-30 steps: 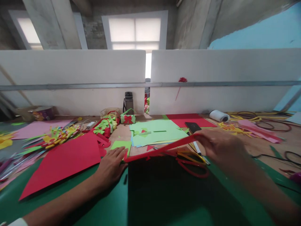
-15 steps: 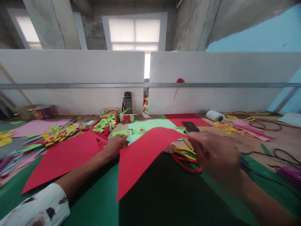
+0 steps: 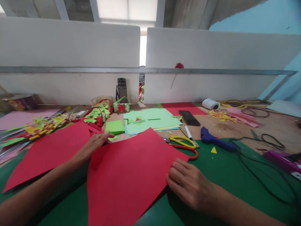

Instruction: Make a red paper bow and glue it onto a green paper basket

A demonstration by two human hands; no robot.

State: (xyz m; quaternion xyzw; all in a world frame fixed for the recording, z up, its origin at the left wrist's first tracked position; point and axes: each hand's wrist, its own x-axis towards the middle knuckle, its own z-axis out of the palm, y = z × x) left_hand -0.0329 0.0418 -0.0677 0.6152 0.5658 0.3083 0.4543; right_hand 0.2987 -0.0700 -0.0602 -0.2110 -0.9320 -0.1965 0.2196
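A large red paper sheet [image 3: 131, 175] lies tilted in front of me, its left side curling up. My right hand [image 3: 188, 182] is closed on its right edge, fingers curled. My left hand [image 3: 94, 145] lies with fingers stretched out at the sheet's upper left, near a small stack of bright green squares [image 3: 115, 126]; its fingertips are by a green scrap. Under my left forearm is another red sheet [image 3: 54, 152]. Just beyond the held sheet's right corner rest scissors [image 3: 184, 142] with yellow and red handles.
Light green sheets [image 3: 160, 116] lie behind, with a phone [image 3: 189, 118] and white marker [image 3: 188, 132] nearby. A blue glue gun [image 3: 217, 140] trails its cord rightward over the green mat [image 3: 211, 175]. Paper flowers [image 3: 44, 127] pile up at left. A bottle [image 3: 122, 88] stands by the white partition.
The red sheet has come down nearer to me and flattened. My right hand has moved down and left with its edge. My left hand has shifted left; the view has tipped downward.
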